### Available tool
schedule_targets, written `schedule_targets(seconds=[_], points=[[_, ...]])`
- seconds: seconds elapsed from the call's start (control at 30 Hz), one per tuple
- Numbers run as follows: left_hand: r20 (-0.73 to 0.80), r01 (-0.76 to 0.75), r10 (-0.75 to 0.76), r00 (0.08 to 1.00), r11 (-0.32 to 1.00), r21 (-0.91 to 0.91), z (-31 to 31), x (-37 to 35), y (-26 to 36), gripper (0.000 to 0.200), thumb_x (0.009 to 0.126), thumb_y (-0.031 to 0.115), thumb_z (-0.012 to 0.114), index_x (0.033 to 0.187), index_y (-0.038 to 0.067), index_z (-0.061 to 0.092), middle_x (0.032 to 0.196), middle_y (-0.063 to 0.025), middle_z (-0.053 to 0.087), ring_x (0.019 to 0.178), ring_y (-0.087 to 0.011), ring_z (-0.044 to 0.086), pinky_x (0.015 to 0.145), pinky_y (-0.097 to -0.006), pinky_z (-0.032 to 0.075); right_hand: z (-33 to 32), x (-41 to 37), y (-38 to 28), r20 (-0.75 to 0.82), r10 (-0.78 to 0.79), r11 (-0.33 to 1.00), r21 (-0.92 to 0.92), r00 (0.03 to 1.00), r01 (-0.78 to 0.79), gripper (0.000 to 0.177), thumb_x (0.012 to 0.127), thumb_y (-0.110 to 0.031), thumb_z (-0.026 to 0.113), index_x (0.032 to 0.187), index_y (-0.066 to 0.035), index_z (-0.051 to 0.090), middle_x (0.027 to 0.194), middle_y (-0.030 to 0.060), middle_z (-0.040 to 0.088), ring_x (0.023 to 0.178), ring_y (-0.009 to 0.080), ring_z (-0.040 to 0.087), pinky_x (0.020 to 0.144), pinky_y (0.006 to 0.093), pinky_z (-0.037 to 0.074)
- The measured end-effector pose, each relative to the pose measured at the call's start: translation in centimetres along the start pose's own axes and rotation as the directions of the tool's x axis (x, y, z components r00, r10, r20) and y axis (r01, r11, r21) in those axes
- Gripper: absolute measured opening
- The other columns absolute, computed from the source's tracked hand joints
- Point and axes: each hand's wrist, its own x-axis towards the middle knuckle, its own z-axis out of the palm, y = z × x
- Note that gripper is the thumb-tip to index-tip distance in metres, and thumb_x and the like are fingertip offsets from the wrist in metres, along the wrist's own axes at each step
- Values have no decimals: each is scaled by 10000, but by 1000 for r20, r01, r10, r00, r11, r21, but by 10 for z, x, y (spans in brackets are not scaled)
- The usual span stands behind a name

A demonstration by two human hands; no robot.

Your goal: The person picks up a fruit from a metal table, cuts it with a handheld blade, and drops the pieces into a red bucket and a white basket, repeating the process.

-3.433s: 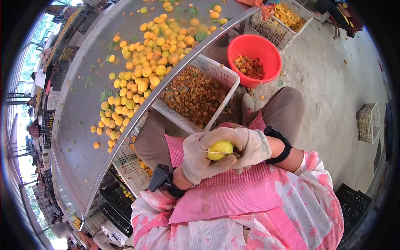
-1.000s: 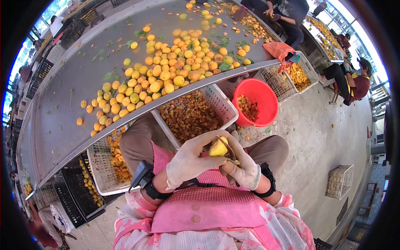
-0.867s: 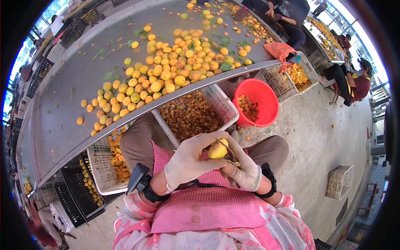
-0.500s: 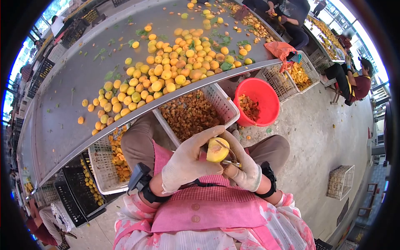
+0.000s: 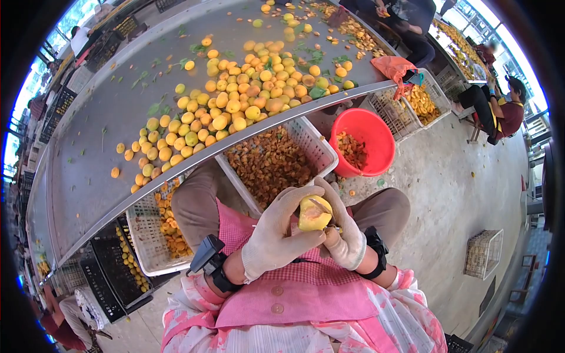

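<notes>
Off-white gloves [image 5: 266, 252] are worn on the left hand [image 5: 278, 240] and right hand [image 5: 348, 240], black strapped devices [image 5: 210, 266] are fastened at both wrists above the pink checked apron [image 5: 300, 289], and pink-blotched white sleeves [image 5: 199, 307] are seen beside it.

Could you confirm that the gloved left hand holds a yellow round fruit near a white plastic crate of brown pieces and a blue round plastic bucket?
Not quite: the head view shows the round plastic bucket is red, not blue. The gloved left hand does hold the yellow round fruit near the white plastic crate of brown pieces.
</notes>
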Motion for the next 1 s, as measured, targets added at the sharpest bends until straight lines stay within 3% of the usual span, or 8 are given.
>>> schedule_targets(seconds=[0.13, 0.2, 0.37, 0.5, 0.67, 0.77, 0.83, 1.0], points=[[-1, 88, -90, 996, 977, -192, 6, -1, 8, 595, 754, 84, 712, 1296, -5, 484, 1165, -122, 570, 1057, -210, 574, 929, -316, 449, -2, -1, 3, -25, -74, 988, -141, 997, 69, 1031, 913, -596, 546, 1520, 62, 33, 1481, 226, 350, 1324, 287, 441, 1075, 367, 371], [-82, 9, -2, 997, 996, 92, 6, 2, 12, 540, 715, 224, 794, 1150, 23, 545, 992, -150, 620, 866, -323, 639, 756, -387, 509, -4, -2, 6, -22, -100, 972, -216, 995, 93, 1025, 915, -591, 548, 1519, 61, 38, 1456, 244, 387, 1287, 306, 493, 1046, 367, 408], [-70, 34, -19, 997, 975, 219, 2, 2, 4, 562, 666, 306, 825, 1083, 43, 555, 906, -155, 624, 805, -363, 638, 695, -414, 514, -10, 0, 5, 117, -144, 909, -377, 983, 178, 929, 918, -448, 637, 1517, 32, 115, 1315, 248, 536, 1133, 372, 609, 949, 367, 482], [-111, 66, -51, 992, 990, 129, 7, 0, 4, 542, 653, 315, 827, 1057, 48, 584, 896, -159, 627, 818, -366, 641, 697, -409, 518, -13, 8, -6, 192, -41, 944, -315, 981, 101, 881, 905, -380, 679, 1508, 12, 170, 1332, 209, 520, 1164, 320, 584, 988, 359, 452], [-102, 95, -77, 992, 978, 185, 4, 5, 14, 503, 635, 357, 840, 969, 45, 630, 893, -150, 647, 823, -351, 654, 696, -404, 527, -11, 17, 0, 257, -69, 997, -11, 964, 74, 761, 898, -265, 711, 1463, -19, 265, 1318, 138, 484, 1198, 214, 496, 1032, 344, 397], [-69, 120, -108, 992, 971, 209, 1, 4, 11, 514, 626, 402, 843, 937, 46, 642, 865, -136, 658, 798, -343, 661, 685, -399, 530, -14, 19, 1, 288, -142, 986, -43, 947, 161, 653, 892, -206, 708, 1398, -34, 332, 1247, 122, 520, 1119, 215, 535, 984, 350, 427], [-37, 147, -142, 989, 963, 225, -3, 2, 8, 523, 625, 423, 842, 931, 48, 644, 846, -129, 661, 780, -338, 664, 677, -396, 530, -15, 18, -2, 321, -96, 994, -14, 942, 106, 609, 882, -177, 710, 1361, -37, 360, 1206, 118, 538, 1079, 219, 549, 962, 352, 439], [131, -142, 116, 984, 968, 207, -13, 1, -5, 580, 652, 518, 831, 912, 34, 645, 802, -123, 653, 729, -317, 662, 641, -369, 513, -6, 16, -10, 348, -117, 992, -4, 930, 126, 509, 844, -91, 719, 1263, -45, 434, 1133, 125, 580, 1015, 248, 583, 915, 358, 465]])
